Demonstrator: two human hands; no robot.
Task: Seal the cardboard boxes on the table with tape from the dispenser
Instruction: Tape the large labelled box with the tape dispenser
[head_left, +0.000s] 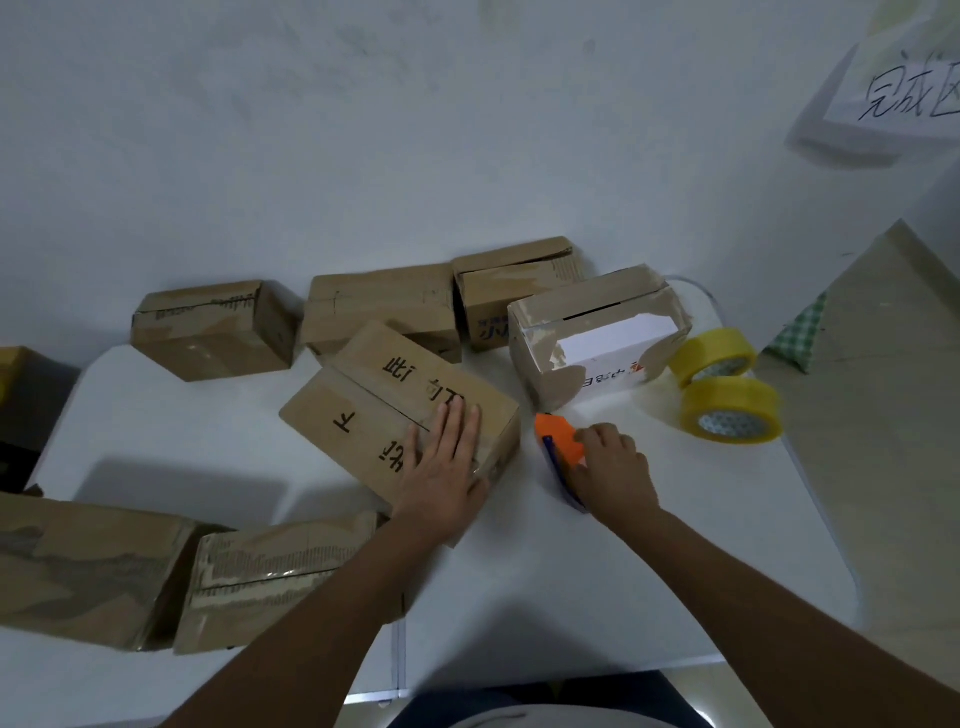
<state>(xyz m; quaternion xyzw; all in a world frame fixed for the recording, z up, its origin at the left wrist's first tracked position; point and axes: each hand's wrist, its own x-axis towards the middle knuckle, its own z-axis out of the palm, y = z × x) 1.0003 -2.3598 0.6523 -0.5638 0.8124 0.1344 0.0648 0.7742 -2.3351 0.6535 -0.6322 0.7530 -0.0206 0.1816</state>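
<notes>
The left hand (447, 462) presses flat on the centre box (400, 421); the right hand (613, 467) grips the dispenser (558, 441). Risk: flaps may spring apart, tape may skew.

Illumination is dim and cool, with a blue-grey cast over the white table (649, 571) and the wall (363, 130). Shadows are soft-edged: a broad one lies on the table to the left of the centre box (395, 415), and narrow ones sit beneath the tape rolls (727, 384). Weak glare shows on taped box surfaces at lower left. Wide-angle distortion bends straight edges toward the frame borders. Overall sharpness is low; the paper sign (904, 93) at upper right is smeared, and fine detail appears compressed.
</notes>
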